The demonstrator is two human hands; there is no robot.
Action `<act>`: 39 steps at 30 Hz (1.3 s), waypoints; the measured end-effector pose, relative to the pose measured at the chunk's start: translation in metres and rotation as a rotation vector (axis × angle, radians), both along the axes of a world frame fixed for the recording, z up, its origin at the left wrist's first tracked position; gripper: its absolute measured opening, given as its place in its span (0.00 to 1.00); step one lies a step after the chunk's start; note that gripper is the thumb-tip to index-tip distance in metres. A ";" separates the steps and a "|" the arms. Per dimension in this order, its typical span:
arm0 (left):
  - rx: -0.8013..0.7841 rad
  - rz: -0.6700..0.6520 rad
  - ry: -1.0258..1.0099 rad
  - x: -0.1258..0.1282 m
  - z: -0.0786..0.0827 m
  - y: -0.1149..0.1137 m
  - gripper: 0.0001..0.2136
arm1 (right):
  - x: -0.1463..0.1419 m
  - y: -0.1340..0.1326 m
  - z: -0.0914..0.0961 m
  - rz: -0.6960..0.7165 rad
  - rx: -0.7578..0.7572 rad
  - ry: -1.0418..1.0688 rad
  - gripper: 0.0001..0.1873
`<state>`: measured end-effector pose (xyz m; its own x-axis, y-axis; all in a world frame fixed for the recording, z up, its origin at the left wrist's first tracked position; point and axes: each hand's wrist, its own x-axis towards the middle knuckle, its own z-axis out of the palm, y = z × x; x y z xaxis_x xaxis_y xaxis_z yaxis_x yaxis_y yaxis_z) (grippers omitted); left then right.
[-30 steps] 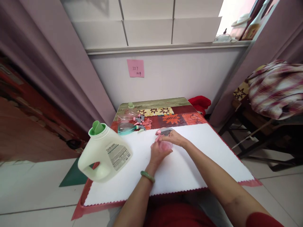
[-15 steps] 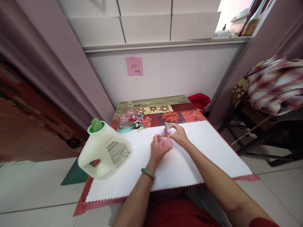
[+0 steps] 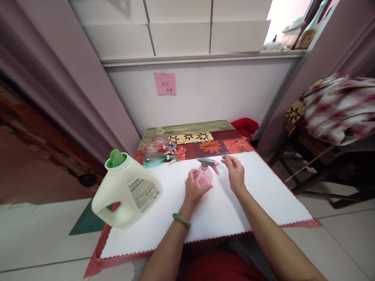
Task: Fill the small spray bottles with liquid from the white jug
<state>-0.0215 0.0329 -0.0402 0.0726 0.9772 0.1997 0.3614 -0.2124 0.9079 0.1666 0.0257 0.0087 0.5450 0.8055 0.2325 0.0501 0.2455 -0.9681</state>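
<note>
A small clear pink spray bottle [image 3: 204, 178] with a grey and pink trigger head [image 3: 207, 162] is gripped by my left hand [image 3: 194, 186], its fingers and thumb wrapped round the body. The trigger points to the right. My right hand [image 3: 235, 173] is off to the right of the trigger head, apart from it, with the fingers loosely bent and nothing visible in them. To the left stands a large pale green jug [image 3: 124, 195] with a handle, a printed label and a green cap piece [image 3: 116, 159] in its mouth.
More spray bottles lie at the table's back left, a teal one [image 3: 155, 158] and clear ones with pink and grey heads [image 3: 170, 147]. A small green cap [image 3: 159, 130] sits behind them. White cloth [image 3: 225, 207] covers the table front. A stool with plaid cloth [image 3: 340, 109] stands right.
My right hand has let go of the spray head and moved right. The head has turned so its trigger points right. My left hand still holds the bottle.
</note>
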 end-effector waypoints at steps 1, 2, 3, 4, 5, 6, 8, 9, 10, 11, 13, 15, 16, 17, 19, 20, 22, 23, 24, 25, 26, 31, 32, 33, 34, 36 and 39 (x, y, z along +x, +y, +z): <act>-0.001 -0.003 0.000 0.000 -0.001 0.000 0.39 | -0.004 -0.004 0.002 0.024 0.032 -0.018 0.23; -0.001 -0.006 -0.002 0.000 -0.001 0.000 0.39 | -0.008 -0.008 0.004 0.053 0.063 -0.052 0.23; -0.001 -0.010 -0.003 0.001 -0.001 0.000 0.39 | -0.012 -0.012 0.007 0.076 0.088 -0.098 0.25; -0.001 -0.013 -0.005 0.001 -0.001 0.000 0.39 | -0.017 -0.014 0.010 0.091 0.101 -0.149 0.28; 0.000 -0.016 -0.006 0.001 -0.001 0.000 0.39 | -0.021 -0.016 0.014 0.098 0.103 -0.200 0.32; 0.002 -0.018 -0.007 0.001 -0.001 0.000 0.39 | -0.025 -0.017 0.017 0.097 0.097 -0.249 0.36; 0.009 -0.016 -0.009 0.001 -0.001 -0.001 0.39 | -0.030 -0.018 0.025 0.077 0.072 -0.331 0.42; 0.013 -0.013 -0.010 0.001 -0.001 -0.001 0.39 | -0.031 -0.017 0.029 0.061 0.062 -0.362 0.43; 0.016 -0.009 -0.009 0.000 -0.001 -0.001 0.39 | -0.031 -0.017 0.032 0.042 0.058 -0.391 0.41; 0.018 -0.005 -0.008 0.000 -0.002 -0.001 0.39 | -0.031 -0.016 0.034 0.022 0.061 -0.419 0.37; 0.023 0.000 -0.004 0.000 -0.004 -0.001 0.39 | -0.027 -0.015 0.039 0.004 0.090 -0.461 0.24; 0.034 -0.004 -0.002 0.000 -0.006 -0.001 0.39 | -0.023 -0.016 0.042 0.026 0.132 -0.473 0.14; 0.042 -0.009 0.000 0.000 -0.007 0.000 0.39 | -0.021 -0.016 0.043 0.043 0.149 -0.467 0.11; 0.053 -0.013 0.001 0.000 -0.007 0.000 0.38 | -0.019 -0.016 0.044 0.056 0.161 -0.458 0.10; 0.085 -0.016 0.004 0.000 -0.009 0.001 0.38 | -0.017 -0.016 0.045 0.072 0.168 -0.435 0.10; 0.103 -0.016 0.005 0.000 -0.009 0.002 0.39 | -0.017 -0.016 0.045 0.076 0.164 -0.420 0.11; 0.134 -0.018 0.000 -0.001 -0.011 0.004 0.42 | -0.017 -0.016 0.044 0.088 0.135 -0.374 0.12; 0.145 -0.020 -0.006 -0.001 -0.012 0.004 0.44 | -0.018 -0.016 0.043 0.099 0.112 -0.346 0.13; 0.151 -0.024 -0.015 -0.001 -0.013 0.005 0.46 | -0.020 -0.016 0.042 0.111 0.088 -0.319 0.14; 0.153 -0.025 -0.024 -0.001 -0.014 0.005 0.49 | -0.021 -0.016 0.040 0.124 0.069 -0.295 0.15; 0.153 -0.022 -0.034 -0.001 -0.016 0.006 0.52 | -0.023 -0.016 0.039 0.134 0.056 -0.278 0.15; 0.134 0.140 -0.033 0.002 -0.021 0.005 0.63 | -0.035 -0.017 0.040 0.169 0.053 -0.285 0.15; 0.133 0.167 -0.027 0.002 -0.021 0.004 0.61 | -0.037 -0.018 0.040 0.173 0.055 -0.291 0.15; 0.134 0.181 -0.025 0.003 -0.021 0.004 0.60 | -0.038 -0.019 0.040 0.177 0.057 -0.296 0.15; 0.136 0.183 -0.028 0.003 -0.021 0.004 0.58 | -0.039 -0.019 0.040 0.183 0.059 -0.303 0.15; 0.139 0.174 -0.043 0.004 -0.021 0.004 0.56 | -0.039 -0.020 0.036 0.207 0.053 -0.323 0.24; 0.145 0.161 -0.067 0.004 -0.021 0.004 0.53 | -0.040 -0.017 0.026 0.232 0.006 -0.368 0.41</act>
<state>-0.0175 0.0366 -0.0616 -0.0998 0.9358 0.3382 0.3408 -0.2872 0.8952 0.1270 0.0090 0.0348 0.2295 0.8952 0.3820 0.3343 0.2961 -0.8948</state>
